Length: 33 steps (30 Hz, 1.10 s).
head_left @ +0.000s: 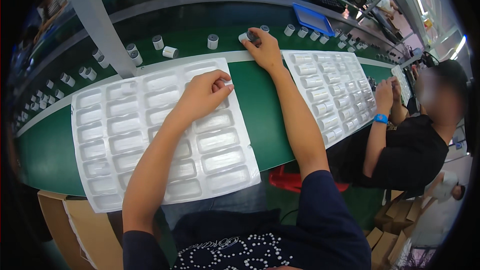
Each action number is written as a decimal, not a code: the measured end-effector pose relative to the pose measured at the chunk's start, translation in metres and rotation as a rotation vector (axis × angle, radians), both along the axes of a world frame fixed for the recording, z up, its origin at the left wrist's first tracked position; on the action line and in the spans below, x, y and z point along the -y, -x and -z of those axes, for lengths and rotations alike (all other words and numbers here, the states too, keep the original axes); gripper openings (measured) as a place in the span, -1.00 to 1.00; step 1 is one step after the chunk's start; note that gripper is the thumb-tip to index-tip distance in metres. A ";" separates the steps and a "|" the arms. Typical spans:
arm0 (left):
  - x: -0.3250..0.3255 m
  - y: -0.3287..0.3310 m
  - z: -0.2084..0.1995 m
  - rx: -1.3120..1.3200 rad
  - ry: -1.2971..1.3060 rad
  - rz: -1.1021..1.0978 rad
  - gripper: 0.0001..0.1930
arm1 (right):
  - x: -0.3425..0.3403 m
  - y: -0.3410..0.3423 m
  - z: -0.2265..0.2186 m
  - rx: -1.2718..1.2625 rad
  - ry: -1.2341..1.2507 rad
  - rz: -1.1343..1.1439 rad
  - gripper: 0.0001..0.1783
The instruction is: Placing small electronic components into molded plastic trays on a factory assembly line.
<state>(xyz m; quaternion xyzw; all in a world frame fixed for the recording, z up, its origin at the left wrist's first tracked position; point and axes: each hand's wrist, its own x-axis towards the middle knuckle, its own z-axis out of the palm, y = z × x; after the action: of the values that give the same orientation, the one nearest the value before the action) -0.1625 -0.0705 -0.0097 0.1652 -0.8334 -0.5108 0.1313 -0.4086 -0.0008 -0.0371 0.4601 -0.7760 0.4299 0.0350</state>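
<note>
Head view: at upper centre of the frame, the right hand pinches a small white cylinder with a dark grey end between thumb and fingers; left of centre, the left hand, fingers loosely curled, is over a thin white moulded-plastic tray, and whether it holds anything cannot be told. The cylinder is probably light, stiff and slightly slippery, best gripped around the middle of its smooth side wall, whereas the tray appears flimsy and better held by its rim.
</note>
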 end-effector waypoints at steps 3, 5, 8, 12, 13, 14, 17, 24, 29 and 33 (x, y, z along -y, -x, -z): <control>0.000 -0.001 0.001 -0.025 -0.001 0.002 -0.75 | 0.002 0.000 -0.001 -0.067 0.056 0.030 -0.50; 0.000 0.000 0.000 -0.031 -0.001 0.002 -0.75 | 0.001 0.002 0.000 -0.087 0.136 0.047 -0.51; 0.000 0.001 0.000 0.002 0.001 0.000 -0.74 | 0.002 0.002 0.001 -0.084 0.251 0.089 -0.52; -0.001 0.002 -0.002 0.007 0.024 0.003 -0.74 | 0.002 0.010 0.009 -0.176 0.027 0.132 -0.53; -0.001 0.000 -0.003 0.022 0.037 -0.004 -0.73 | 0.004 0.006 0.008 -0.186 -0.062 0.109 -0.53; 0.000 -0.001 -0.001 0.029 0.033 -0.013 -0.73 | 0.004 0.003 0.007 -0.180 -0.064 0.100 -0.53; 0.003 -0.002 0.001 -0.005 0.034 -0.024 -0.72 | 0.005 -0.001 0.003 -0.174 0.194 0.119 -0.53; 0.004 -0.002 0.004 -0.029 0.052 -0.002 -0.70 | 0.003 0.005 0.007 -0.094 0.110 0.132 -0.50; 0.007 -0.001 0.006 -0.041 0.055 0.016 -0.69 | 0.005 0.003 0.003 -0.065 -0.089 0.148 -0.48; 0.007 0.000 0.008 -0.048 0.049 0.019 -0.69 | 0.002 0.013 0.011 -0.118 -0.141 0.186 -0.43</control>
<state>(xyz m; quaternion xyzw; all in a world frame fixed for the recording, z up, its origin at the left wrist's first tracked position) -0.1628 -0.0775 -0.0173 0.1418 -0.8439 -0.4951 0.1504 -0.4214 -0.0029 -0.0484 0.4119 -0.8402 0.3414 0.0883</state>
